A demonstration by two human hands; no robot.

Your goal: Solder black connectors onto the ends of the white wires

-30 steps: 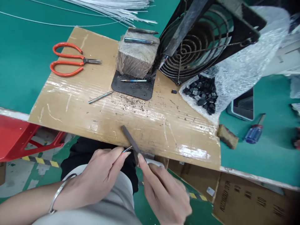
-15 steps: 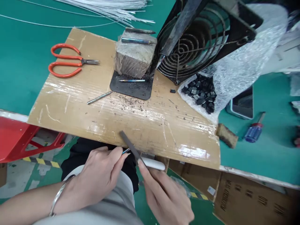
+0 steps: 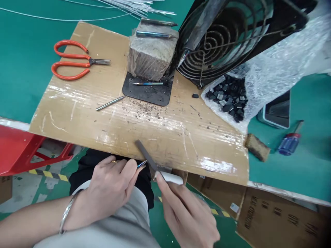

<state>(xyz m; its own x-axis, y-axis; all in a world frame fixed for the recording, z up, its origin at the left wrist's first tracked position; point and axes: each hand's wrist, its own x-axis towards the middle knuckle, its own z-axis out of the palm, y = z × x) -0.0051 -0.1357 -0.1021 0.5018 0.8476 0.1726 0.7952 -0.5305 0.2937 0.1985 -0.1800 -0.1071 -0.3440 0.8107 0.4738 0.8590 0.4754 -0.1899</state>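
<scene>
Left hand (image 3: 111, 186), bangle at the wrist and thin ring on 1 finger, pinched shut on a slim metal pin (image 3: 141, 164) with a bluish sheen, just below the near edge of the cardboard sheet (image 3: 77, 103); right hand (image 3: 188, 217) closed round the white handle of a flat dark file (image 3: 146, 156), grey matte blade laid slantwise across the pin and over the cardboard's edge; grip of both hands tight, fingertips forward. Cardboard tan, glossy with tape strips, scratched and dusted with dark filings, lying on a green counter (image 3: 26, 69); on it orange-handled scissors (image 3: 74, 63), a loose steel pin (image 3: 110, 103), a black plate (image 3: 150, 93) carrying another pin, and a rough grey fibrous block (image 3: 151, 58) with 2 more pins on top. Beyond, a black fan with concentric wire guard (image 3: 219, 41); crinkled clear plastic bag (image 3: 271, 75) spilling small black square pieces (image 3: 229, 100); a blue-handled screwdriver (image 3: 289, 144) and a brown stub (image 3: 257, 147) on the counter. Below the counter, a brown carton (image 3: 279, 220) with dark printed lettering, upside down and unreadable.
</scene>
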